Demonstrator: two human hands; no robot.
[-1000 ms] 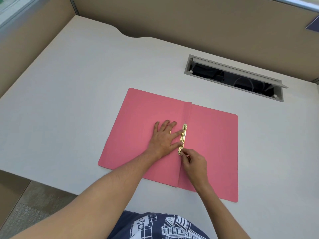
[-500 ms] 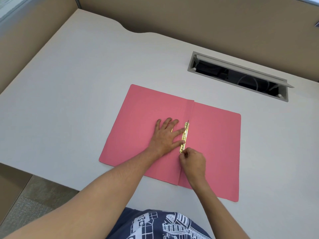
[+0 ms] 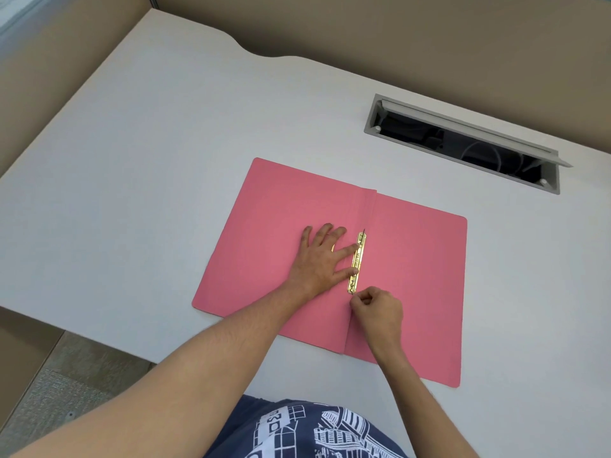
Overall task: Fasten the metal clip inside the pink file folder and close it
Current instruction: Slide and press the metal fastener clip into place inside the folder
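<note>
Pink file folder of thin card (image 3: 281,226), lying open and flat on the pale grey counter (image 3: 148,143), both covers spread to either side of a central fold. Gold-coloured metal clip (image 3: 358,259), a narrow stamped strip, lies along that fold near the folder's middle, lengthwise with the spine. Left hand (image 3: 322,259) rests palm down on the folder's left cover, fingers (image 3: 345,251) spread apart; the tips of the index finger and thumb touch the left edge of the clip, pressing rather than gripping it. Right hand (image 3: 380,307) sits on the folder just below the clip's near end, fingers curled together in a pinch at that end; whether they actually clamp the metal tip cannot be told. Grey rectangular cable port with a hinged lid (image 3: 463,143) is set into the counter beyond the folder's right cover, well apart from it, lid raised and dark cables visible inside. Beige partition wall (image 3: 363,34) borders the counter behind the folder. Dark blue garment with white print (image 3: 314,431) appears nearest the viewer, below the folder's near edge.
</note>
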